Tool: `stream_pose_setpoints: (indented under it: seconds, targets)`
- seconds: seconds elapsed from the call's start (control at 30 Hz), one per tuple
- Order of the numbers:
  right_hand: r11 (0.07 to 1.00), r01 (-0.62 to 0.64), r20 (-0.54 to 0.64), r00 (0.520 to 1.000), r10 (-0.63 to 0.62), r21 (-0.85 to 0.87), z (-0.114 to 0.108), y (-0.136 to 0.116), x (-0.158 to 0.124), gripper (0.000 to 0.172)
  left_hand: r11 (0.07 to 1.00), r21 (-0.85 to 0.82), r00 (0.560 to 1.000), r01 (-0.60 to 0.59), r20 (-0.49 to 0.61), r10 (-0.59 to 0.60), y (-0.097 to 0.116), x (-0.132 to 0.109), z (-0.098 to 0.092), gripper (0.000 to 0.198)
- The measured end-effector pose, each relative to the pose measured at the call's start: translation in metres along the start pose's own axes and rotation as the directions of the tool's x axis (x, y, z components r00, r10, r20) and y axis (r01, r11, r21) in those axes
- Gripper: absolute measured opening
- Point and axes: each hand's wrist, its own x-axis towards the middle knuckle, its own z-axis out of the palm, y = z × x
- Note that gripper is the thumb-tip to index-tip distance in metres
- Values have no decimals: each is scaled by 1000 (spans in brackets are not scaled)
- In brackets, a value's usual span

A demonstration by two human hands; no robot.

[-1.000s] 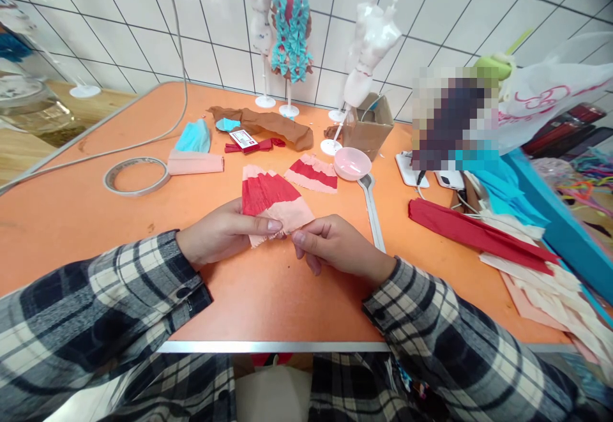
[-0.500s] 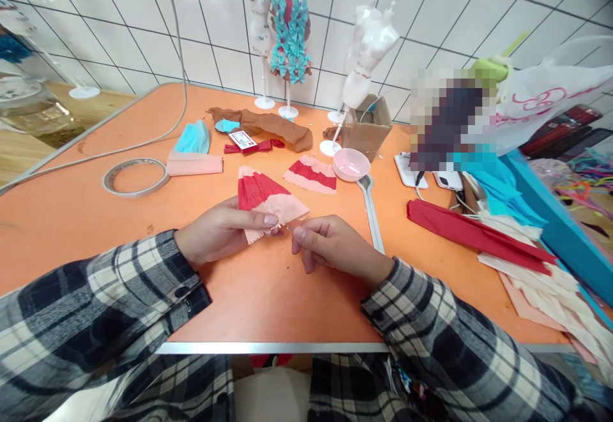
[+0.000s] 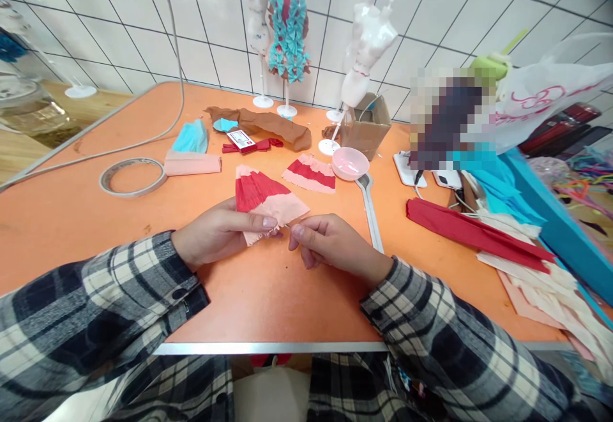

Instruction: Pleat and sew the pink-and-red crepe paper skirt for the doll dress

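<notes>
A pleated piece of pink and red crepe paper (image 3: 262, 193) is pinched in my left hand (image 3: 215, 232), the thumb lying on top near its gathered lower edge. Close beside it on the right, my right hand (image 3: 335, 243) has thumb and index finger closed on a thin, needle-like object (image 3: 287, 225). Its tip points at the edge of the paper; whether it goes through is too small to tell. Just beyond my hands lies a second pink and red crepe paper piece (image 3: 311, 173), flat on the orange table (image 3: 268, 307).
A pink bowl (image 3: 350, 164) stands behind a grey wrench-shaped tool (image 3: 371, 214). Tape roll (image 3: 108, 179), folded pink paper (image 3: 191, 165) and brown paper (image 3: 272, 126) lie further left. White mannequins (image 3: 368, 48) and a cardboard box (image 3: 366, 127) line the wall. Red paper (image 3: 474, 233) lies right.
The whole view has shifted very slightly. My hands keep nearly the same pose, both still gripping at the paper's lower edge.
</notes>
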Motion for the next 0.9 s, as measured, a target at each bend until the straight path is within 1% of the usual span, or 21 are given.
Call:
stream_pose_setpoints:
  seconds: [0.13, 0.23, 0.43, 0.57, 0.67, 0.77, 0.9]
  targets:
    - [1000, 1, 2, 1000, -1, 2, 0, 1, 0, 49, 1000, 25, 995, -18, 95, 16, 3, 1, 4, 26]
    - [1000, -4, 4, 1000, 4, 3, 0, 1, 0, 48, 999, 12, 991, -40, 129, 38, 5, 1, 6, 25]
    - [1000, 11, 10, 1000, -11, -5, 0, -1, -1, 46, 1000, -15, 997, -25, 70, 26, 1, 0, 2, 24]
    - [1000, 16, 37, 999, -16, -8, -1, -3, -1, 48, 999, -44, 999, -24, 27, 25, -1, -1, -1, 18]
    - [1000, 24, 44, 999, -24, -4, -1, -3, -1, 48, 999, -46, 999, -28, 37, 30, -1, 0, 0, 16]
    - [1000, 30, 43, 999, -30, -1, -1, -1, -1, 47, 999, -30, 998, -20, 65, 21, 0, 0, 1, 19]
    - [999, 39, 43, 998, -38, -3, -1, -2, -1, 45, 1000, -3, 998, -4, 58, 4, 1, 0, 2, 21]
